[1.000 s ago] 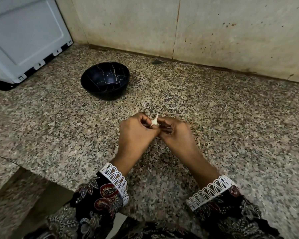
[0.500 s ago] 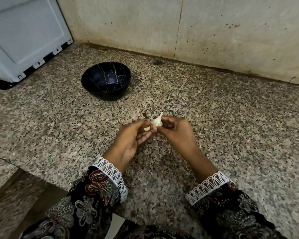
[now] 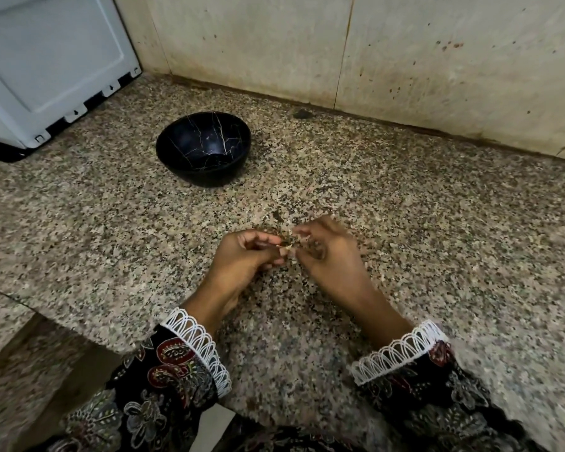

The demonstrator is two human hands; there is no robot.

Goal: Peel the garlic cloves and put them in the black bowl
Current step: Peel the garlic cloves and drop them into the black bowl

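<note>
Left hand: the left hand (image 3: 242, 256) hovers just above the worktop (image 3: 437, 223), fingers curled, fingertips pinching a pale bit of garlic or skin
Right hand: the right hand (image 3: 327, 256) is blurred; its curled fingers meet the left hand's at the same small piece, so it appears to pinch it too
Garlic clove: the garlic clove (image 3: 287, 247) shows only as a small pale sliver between the two sets of fingertips; whether clove, loose skin or both, I cannot tell through the blur
Black bowl: the black bowl (image 3: 203, 172) with thin pale veining stands upright on the worktop, well apart from the hands, up and to the left; nothing can be seen inside it
Surroundings: a white appliance (image 3: 46, 66) sits at the far left corner; a stained wall (image 3: 405, 60) runs behind
Step in hand: judged to be stripping the skin, with no clove in the bowl yet
Handling: a clove is light, firm and small; its papery skin is thin, brittle and tears in flakes, while the bare flesh is likely a little sticky and slippery
Where to hold: best pinched across its fat middle by one hand while the other picks at the pointed tip or the root end, where the skin lifts most readily
</note>
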